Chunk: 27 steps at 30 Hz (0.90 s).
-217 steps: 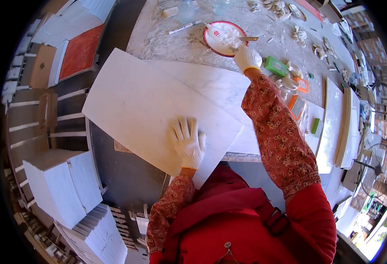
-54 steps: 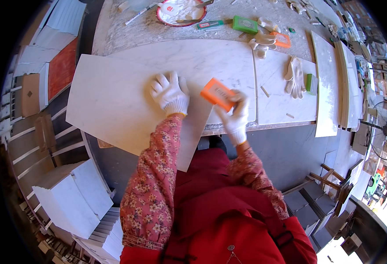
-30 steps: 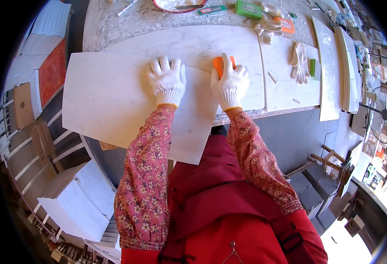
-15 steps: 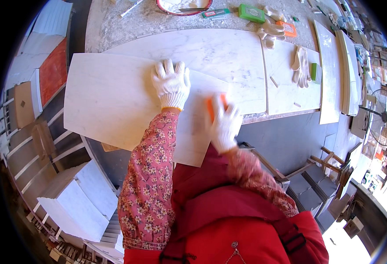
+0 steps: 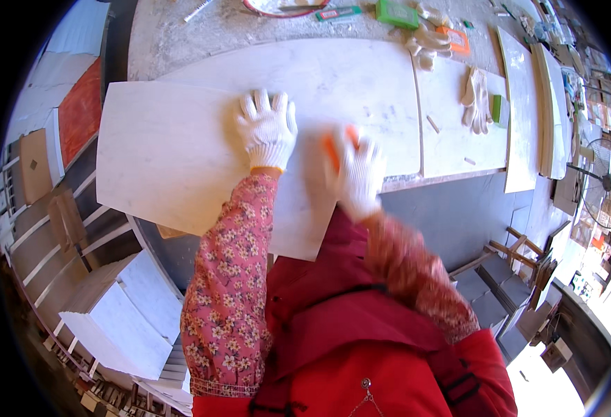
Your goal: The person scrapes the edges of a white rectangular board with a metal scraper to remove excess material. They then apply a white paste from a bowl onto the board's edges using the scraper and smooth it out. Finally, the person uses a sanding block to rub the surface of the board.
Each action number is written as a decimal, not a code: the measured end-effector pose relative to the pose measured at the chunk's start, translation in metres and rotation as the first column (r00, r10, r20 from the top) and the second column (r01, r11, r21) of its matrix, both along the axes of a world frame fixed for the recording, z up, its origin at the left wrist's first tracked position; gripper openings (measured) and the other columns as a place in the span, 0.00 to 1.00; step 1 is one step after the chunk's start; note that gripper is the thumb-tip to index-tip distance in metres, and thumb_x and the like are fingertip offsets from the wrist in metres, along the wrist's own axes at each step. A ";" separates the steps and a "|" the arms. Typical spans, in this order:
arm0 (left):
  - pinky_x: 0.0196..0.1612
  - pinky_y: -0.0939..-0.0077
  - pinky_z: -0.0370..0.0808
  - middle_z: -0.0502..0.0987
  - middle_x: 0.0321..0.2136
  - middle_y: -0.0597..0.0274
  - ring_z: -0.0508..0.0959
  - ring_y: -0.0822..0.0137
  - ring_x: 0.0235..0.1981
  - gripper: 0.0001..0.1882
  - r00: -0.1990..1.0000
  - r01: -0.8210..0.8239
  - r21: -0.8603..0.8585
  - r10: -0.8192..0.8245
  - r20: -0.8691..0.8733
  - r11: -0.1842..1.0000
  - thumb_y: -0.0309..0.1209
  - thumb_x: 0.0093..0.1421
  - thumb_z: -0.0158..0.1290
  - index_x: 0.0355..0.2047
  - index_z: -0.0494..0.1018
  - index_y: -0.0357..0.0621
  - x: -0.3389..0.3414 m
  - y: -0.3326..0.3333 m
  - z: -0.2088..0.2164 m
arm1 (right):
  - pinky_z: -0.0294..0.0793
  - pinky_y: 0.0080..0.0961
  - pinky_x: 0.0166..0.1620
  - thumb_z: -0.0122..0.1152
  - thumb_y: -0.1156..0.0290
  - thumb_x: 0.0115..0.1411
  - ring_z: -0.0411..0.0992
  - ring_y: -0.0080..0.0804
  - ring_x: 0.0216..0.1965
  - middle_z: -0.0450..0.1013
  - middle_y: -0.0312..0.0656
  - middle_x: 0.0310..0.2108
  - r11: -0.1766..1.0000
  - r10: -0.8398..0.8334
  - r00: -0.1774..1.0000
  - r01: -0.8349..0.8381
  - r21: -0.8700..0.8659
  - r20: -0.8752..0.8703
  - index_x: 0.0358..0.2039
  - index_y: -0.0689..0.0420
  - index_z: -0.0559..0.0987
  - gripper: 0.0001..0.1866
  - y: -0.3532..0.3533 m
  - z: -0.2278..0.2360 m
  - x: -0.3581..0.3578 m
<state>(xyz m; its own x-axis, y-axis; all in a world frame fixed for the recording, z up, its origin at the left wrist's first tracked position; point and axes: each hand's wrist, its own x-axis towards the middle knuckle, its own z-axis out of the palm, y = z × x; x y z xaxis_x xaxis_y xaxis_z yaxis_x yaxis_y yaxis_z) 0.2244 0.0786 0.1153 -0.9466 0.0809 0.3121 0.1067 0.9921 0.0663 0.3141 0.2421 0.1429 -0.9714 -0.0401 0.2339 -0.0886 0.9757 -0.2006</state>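
Note:
A white marble-look slab [image 5: 173,153] with faint grey veins lies in front of me, its near end jutting past the table edge. My left hand [image 5: 268,131], in a white knit glove, rests flat on it with fingers spread. Near the slab's right edge, my right hand [image 5: 359,170], gloved the same way and slightly blurred, grips an orange sanding block [image 5: 332,151]. The block sits against the slab's right edge; its underside is hidden by the glove.
More pale slabs [image 5: 382,104] lie beneath and to the right. Loose gloves [image 5: 476,101], green blocks [image 5: 397,14], another orange block [image 5: 456,42] and a red-rimmed bowl [image 5: 267,8] sit on the dusty table [image 5: 180,48]. Stacked white slabs [image 5: 124,313] stand lower left; a fan [image 5: 601,181] stands right.
My right hand has slid the orange block a little away from me along the slab's edge. My left hand stays planted on the slab; the whole view has shifted slightly.

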 end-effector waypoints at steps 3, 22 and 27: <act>0.49 0.48 0.67 0.72 0.43 0.55 0.70 0.50 0.48 0.10 0.999 0.035 0.021 -0.035 0.003 0.999 0.43 0.62 0.51 0.36 0.74 0.54 -0.001 0.004 0.004 | 0.70 0.48 0.37 0.65 0.60 0.55 0.71 0.54 0.37 0.70 0.54 0.38 0.976 -0.217 0.976 0.218 -0.016 0.026 0.57 0.44 0.72 0.28 0.008 -0.001 -0.065; 0.50 0.47 0.68 0.72 0.46 0.56 0.70 0.50 0.48 0.12 0.998 0.025 0.009 -0.024 -0.063 1.000 0.44 0.63 0.50 0.42 0.74 0.56 0.000 -0.003 -0.001 | 0.69 0.47 0.39 0.68 0.58 0.50 0.69 0.50 0.38 0.68 0.48 0.33 0.998 0.066 0.995 -0.064 -0.027 0.073 0.57 0.42 0.75 0.30 0.003 0.003 0.015; 0.56 0.45 0.65 0.71 0.53 0.57 0.68 0.48 0.55 0.18 0.999 0.001 0.024 -0.003 0.048 1.000 0.47 0.63 0.51 0.51 0.74 0.58 0.001 0.004 0.011 | 0.71 0.47 0.43 0.64 0.56 0.55 0.71 0.55 0.41 0.72 0.54 0.39 0.995 -0.095 0.995 0.096 -0.030 0.045 0.59 0.44 0.71 0.30 0.031 -0.006 -0.107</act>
<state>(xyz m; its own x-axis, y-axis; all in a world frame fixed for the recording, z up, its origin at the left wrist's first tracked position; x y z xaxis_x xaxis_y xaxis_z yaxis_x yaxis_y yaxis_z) 0.2255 0.0828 0.1261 -0.9604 0.0758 0.2682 0.1048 0.9899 0.0954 0.2075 0.2729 0.1373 -0.9797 0.0602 0.1915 0.0140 0.9722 -0.2339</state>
